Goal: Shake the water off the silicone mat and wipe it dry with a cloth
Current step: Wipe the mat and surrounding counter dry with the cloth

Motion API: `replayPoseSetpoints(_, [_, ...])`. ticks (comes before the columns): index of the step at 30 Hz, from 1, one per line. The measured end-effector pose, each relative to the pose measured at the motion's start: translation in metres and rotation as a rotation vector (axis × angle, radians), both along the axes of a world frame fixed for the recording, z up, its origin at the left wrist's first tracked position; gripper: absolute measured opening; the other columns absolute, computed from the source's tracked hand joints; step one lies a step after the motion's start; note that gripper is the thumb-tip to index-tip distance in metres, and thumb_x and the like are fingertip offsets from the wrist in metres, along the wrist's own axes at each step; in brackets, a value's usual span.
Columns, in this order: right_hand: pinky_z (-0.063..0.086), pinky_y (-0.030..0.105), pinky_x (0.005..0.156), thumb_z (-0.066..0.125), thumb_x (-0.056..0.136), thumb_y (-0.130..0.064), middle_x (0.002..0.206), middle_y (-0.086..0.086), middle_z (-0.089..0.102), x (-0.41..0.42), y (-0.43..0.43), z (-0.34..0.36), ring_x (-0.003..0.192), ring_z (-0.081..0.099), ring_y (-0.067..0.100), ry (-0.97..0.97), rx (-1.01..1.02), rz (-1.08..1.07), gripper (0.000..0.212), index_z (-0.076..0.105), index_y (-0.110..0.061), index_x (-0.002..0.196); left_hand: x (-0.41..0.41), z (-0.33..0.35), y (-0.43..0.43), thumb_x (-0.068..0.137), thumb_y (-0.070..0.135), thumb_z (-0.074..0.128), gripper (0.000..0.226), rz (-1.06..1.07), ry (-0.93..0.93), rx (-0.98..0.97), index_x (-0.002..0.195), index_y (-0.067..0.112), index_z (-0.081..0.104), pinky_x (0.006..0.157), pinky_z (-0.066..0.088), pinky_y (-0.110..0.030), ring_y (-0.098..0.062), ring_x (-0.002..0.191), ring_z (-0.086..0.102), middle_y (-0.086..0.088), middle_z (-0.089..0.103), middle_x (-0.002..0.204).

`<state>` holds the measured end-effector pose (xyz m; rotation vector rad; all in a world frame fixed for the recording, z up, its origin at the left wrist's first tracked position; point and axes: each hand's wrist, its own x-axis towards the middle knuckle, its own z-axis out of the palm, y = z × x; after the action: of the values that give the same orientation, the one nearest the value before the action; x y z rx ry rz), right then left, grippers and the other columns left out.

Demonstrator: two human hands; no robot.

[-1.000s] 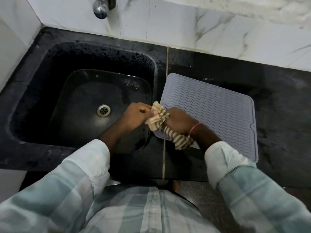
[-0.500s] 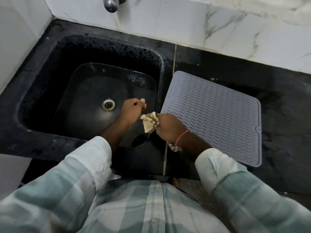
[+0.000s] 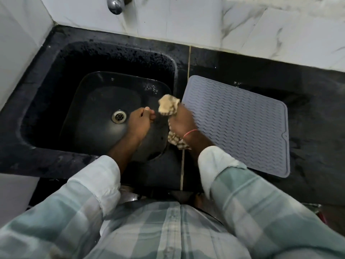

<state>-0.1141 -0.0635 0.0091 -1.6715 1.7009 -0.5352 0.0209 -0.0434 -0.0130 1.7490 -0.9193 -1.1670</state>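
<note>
left hand (image 3: 141,119) has let go of the cloth (image 3: 168,107) and now sits apart from it over the sink (image 3: 46,75), fingers curled on nothing. right hand (image 3: 182,122) alone clamps the cloth: wad bunched above the fist, striped tail hanging under the wrist. probably wrung over the basin so drips reach the drain (image 3: 119,116). silicone mat (image 3: 237,124) lies flat on the table (image 3: 309,109) just right of the sink, ribbed face up, ready for wiping. wipe not yet begun.
</note>
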Motion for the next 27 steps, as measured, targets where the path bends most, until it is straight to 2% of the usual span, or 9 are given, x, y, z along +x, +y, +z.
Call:
replayPoseSetpoints(2, [0.043,0.031,0.098,0.05,0.092,-0.012,0.12,0.011,0.065,-0.039,-0.012,0.017,0.107,0.06,0.019,-0.224,0.007,-0.117,0.03,0.061,-0.009,0.119,-0.001,-0.001,0.002,0.099,0.028,0.048,0.024,-0.12,-0.11,-0.011,0.09,0.016,0.067,0.083,0.054,-0.039,-0.022,0.085,0.066,-0.008,0.07,0.09])
replayPoseSetpoints(4, [0.048,0.038,0.096,0.052,0.089,-0.027,0.111,0.008,0.069,-0.089,-0.012,0.028,0.098,0.064,0.02,-0.244,-0.051,-0.269,0.027,0.067,-0.016,0.109,-0.009,0.002,0.008,0.094,0.028,0.058,0.021,-0.322,-0.276,-0.012,0.108,0.014,0.068,0.094,0.05,-0.038,-0.022,0.099,0.064,-0.008,0.07,0.106])
replayPoseSetpoints(7, [0.051,0.045,0.091,0.052,0.084,-0.032,0.103,0.009,0.07,-0.164,0.007,0.04,0.098,0.065,0.029,0.049,-0.061,-0.393,0.03,0.065,-0.017,0.106,-0.031,0.005,0.02,0.086,0.032,0.069,0.054,-0.52,-0.393,0.035,0.134,0.013,0.052,0.1,0.041,-0.03,-0.025,0.119,0.056,-0.011,0.058,0.131])
replayPoseSetpoints(11, [0.042,0.043,0.097,0.053,0.09,-0.021,0.125,0.022,0.06,-0.191,0.042,0.019,0.115,0.055,0.041,0.331,0.043,-0.386,0.043,0.049,-0.014,0.131,-0.041,-0.009,0.028,0.08,0.033,0.077,0.064,-0.475,-0.256,0.14,0.133,0.013,0.048,0.1,0.045,-0.033,-0.025,0.12,0.056,-0.007,0.059,0.132])
replayPoseSetpoints(16, [0.04,0.036,0.096,0.051,0.089,-0.01,0.128,0.02,0.059,-0.099,0.049,-0.019,0.116,0.056,0.037,0.131,-0.06,-0.53,0.047,0.045,-0.01,0.135,-0.041,-0.012,0.03,0.079,0.027,0.078,0.061,-0.403,-0.11,0.161,0.132,0.012,0.05,0.093,0.042,-0.025,-0.016,0.113,0.054,-0.003,0.059,0.128])
replayPoseSetpoints(21, [0.043,0.03,0.092,0.055,0.091,-0.019,0.124,0.012,0.063,-0.012,0.02,-0.02,0.113,0.059,0.03,-0.142,-0.064,-0.45,0.042,0.05,-0.011,0.132,-0.047,-0.008,0.032,0.086,0.024,0.07,0.062,-0.413,-0.272,0.127,0.139,0.006,0.042,0.088,0.037,-0.022,-0.025,0.119,0.053,-0.014,0.054,0.135])
replayPoseSetpoints(23, [0.044,0.028,0.099,0.053,0.091,-0.014,0.123,0.01,0.064,-0.02,0.015,-0.008,0.114,0.059,0.027,-0.3,-0.058,-0.463,0.037,0.056,-0.01,0.127,-0.046,-0.006,0.034,0.087,0.026,0.07,0.063,-0.419,-0.247,0.132,0.139,0.006,0.042,0.087,0.037,-0.021,-0.019,0.115,0.052,-0.013,0.053,0.136])
replayPoseSetpoints(25, [0.048,0.025,0.089,0.053,0.092,-0.012,0.114,0.009,0.066,-0.058,0.02,0.009,0.107,0.063,0.02,-0.365,-0.041,-0.507,0.028,0.06,-0.007,0.119,-0.045,-0.007,0.034,0.086,0.03,0.07,0.064,-0.438,-0.191,0.13,0.139,0.008,0.043,0.088,0.037,-0.021,-0.012,0.111,0.049,-0.009,0.053,0.136])
replayPoseSetpoints(27, [0.044,0.008,0.078,0.054,0.095,-0.014,0.11,0.005,0.066,-0.111,0.037,0.028,0.096,0.063,0.003,-0.329,-0.111,-0.579,0.022,0.061,-0.007,0.114,-0.042,-0.007,0.033,0.085,0.035,0.07,0.066,-0.477,-0.22,0.127,0.14,0.011,0.043,0.089,0.037,-0.021,-0.016,0.117,0.052,-0.007,0.053,0.137])
